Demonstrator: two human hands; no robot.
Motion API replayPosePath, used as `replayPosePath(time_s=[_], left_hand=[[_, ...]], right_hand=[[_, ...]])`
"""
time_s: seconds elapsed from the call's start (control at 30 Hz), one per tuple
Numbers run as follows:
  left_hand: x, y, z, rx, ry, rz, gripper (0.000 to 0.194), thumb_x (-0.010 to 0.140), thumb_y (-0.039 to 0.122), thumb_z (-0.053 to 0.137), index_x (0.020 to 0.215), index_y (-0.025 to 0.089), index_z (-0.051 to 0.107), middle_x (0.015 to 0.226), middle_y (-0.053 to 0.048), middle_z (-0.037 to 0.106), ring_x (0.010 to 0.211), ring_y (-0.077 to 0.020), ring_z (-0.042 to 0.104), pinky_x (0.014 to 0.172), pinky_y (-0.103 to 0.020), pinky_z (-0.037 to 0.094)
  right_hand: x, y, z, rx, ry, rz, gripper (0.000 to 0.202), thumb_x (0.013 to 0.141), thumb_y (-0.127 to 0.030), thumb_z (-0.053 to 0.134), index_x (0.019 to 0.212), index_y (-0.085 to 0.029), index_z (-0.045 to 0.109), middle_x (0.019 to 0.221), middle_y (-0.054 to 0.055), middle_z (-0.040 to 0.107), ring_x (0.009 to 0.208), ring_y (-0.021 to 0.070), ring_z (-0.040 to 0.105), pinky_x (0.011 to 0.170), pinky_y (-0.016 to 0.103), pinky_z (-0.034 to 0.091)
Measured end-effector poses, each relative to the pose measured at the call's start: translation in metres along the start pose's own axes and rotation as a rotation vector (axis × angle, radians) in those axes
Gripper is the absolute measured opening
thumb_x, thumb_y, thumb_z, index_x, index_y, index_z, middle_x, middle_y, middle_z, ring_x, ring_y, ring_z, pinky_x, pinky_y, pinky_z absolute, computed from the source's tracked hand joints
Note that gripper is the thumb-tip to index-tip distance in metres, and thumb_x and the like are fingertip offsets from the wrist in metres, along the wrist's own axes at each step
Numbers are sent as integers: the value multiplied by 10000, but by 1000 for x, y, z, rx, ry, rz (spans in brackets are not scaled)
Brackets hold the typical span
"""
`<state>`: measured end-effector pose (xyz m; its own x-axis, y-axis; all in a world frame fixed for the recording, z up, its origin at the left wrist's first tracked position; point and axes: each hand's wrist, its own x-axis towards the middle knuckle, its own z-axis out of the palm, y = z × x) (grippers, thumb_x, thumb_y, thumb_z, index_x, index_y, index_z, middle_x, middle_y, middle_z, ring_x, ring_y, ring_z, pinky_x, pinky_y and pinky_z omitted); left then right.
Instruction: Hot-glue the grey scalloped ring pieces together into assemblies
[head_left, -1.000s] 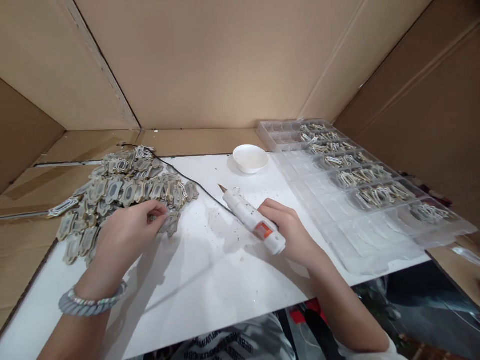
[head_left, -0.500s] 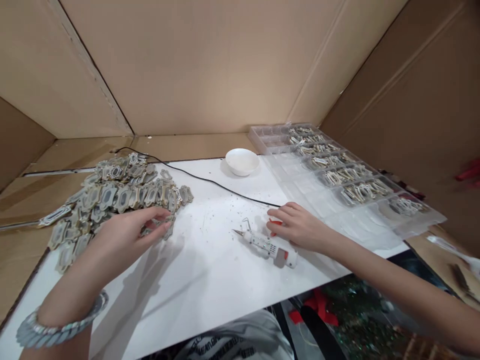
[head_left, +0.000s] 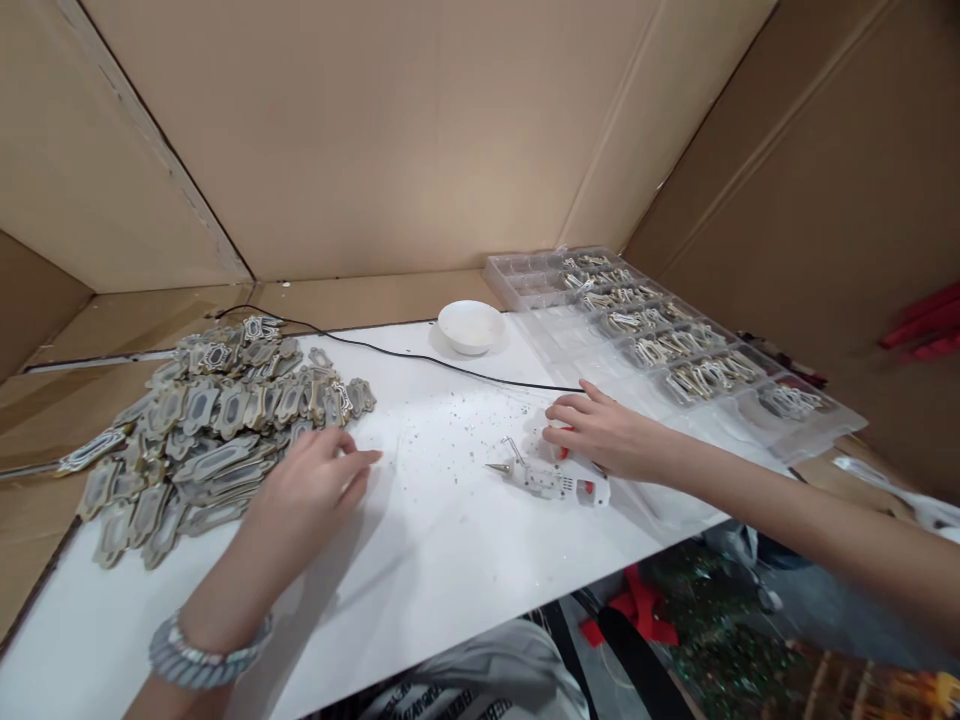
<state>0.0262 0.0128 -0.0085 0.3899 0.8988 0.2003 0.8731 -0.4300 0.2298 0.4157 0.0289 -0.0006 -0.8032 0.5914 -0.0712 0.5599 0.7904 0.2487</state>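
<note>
My left hand [head_left: 319,485] hovers at the right edge of a heap of flat grey-beige frame-shaped pieces [head_left: 199,405]. Its fingers are curled together; what they hold, if anything, cannot be made out. My right hand [head_left: 604,430] is closed around the handle of a white glue gun [head_left: 544,480], by its red trigger [head_left: 561,446]. The gun's metal nozzle points left, with a thin wire stand beside it. Most of the handle is hidden behind my fingers. A black cord [head_left: 420,357] runs from near my right hand to the back left.
A white bowl [head_left: 471,326] stands at the back of the white tabletop [head_left: 435,560]. On the right lies a clear compartment box [head_left: 525,283] holding many small metal-coloured pieces. Small crumbs are scattered mid-table. Cardboard walls [head_left: 390,130] enclose the back and sides.
My left hand has drawn away from the heap, toward the right, its fingers now more curled. The glue gun has shifted slightly right and turned a little with my right hand.
</note>
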Motion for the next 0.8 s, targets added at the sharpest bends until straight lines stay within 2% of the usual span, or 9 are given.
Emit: replayPosePath(time_s=[0.1,0.23,0.37,0.43,0.57,0.63,0.7,0.8], left_hand=[[5,27,11,150,-69,90,351,921,222,470,1072,276,782,1056,-137,680,969,-296,614,803,-406,507],[22,49,21,206,-146,52,389,934,199,482,1248,253,705,1156,-171,644,1053,-333,589,843,-470,501],[38,55,28,227,-205,7,440,960,216,452,1365,204,624,1205,-209,609,1096,-373,564,868,-549,474],[41,58,29,207,-248,49,441,975,228,436,1379,261,611,1204,-180,605,1081,-350,565,865,-528,469],[36,64,26,149,-333,173,447,981,232,454,1369,403,596,1206,-100,608,1050,-283,571,865,-456,457],[32,64,24,132,-356,220,459,979,216,461,1359,435,595,1222,-84,607,1071,-270,571,876,-444,447],[29,61,23,165,-327,248,460,980,203,456,1352,432,602,1225,-89,611,1076,-272,572,881,-450,438],[28,56,23,292,-216,198,450,979,180,425,1332,366,634,1188,-131,627,1025,-295,583,849,-472,430]], right_hand=[[3,-6,-2,83,-47,0,380,701,-3,673,1041,-168,637,1092,145,665,1041,313,618,977,558,450],[3,-11,-1,101,-84,-32,327,772,-25,634,1061,-178,624,1116,137,654,1082,308,607,982,561,452],[-2,-11,1,80,-56,-39,310,836,-29,585,1099,-189,617,1183,133,649,1165,318,577,1038,598,397],[-4,-11,2,80,-30,-43,298,857,-29,575,1101,-194,623,1203,130,650,1175,314,571,1027,564,411],[-5,-15,-2,154,-50,-72,263,888,-29,538,1071,-186,644,1158,123,665,1031,262,610,888,419,486],[-6,-19,-6,197,-68,-66,285,873,-9,536,1070,-179,652,1147,129,665,988,251,610,862,394,488],[-7,-23,-9,235,-63,-53,298,861,10,534,1056,-175,663,1139,138,663,984,250,604,862,387,485],[-9,-27,-12,289,-46,-38,318,856,29,520,1051,-167,676,1156,155,655,982,249,595,843,372,492]])
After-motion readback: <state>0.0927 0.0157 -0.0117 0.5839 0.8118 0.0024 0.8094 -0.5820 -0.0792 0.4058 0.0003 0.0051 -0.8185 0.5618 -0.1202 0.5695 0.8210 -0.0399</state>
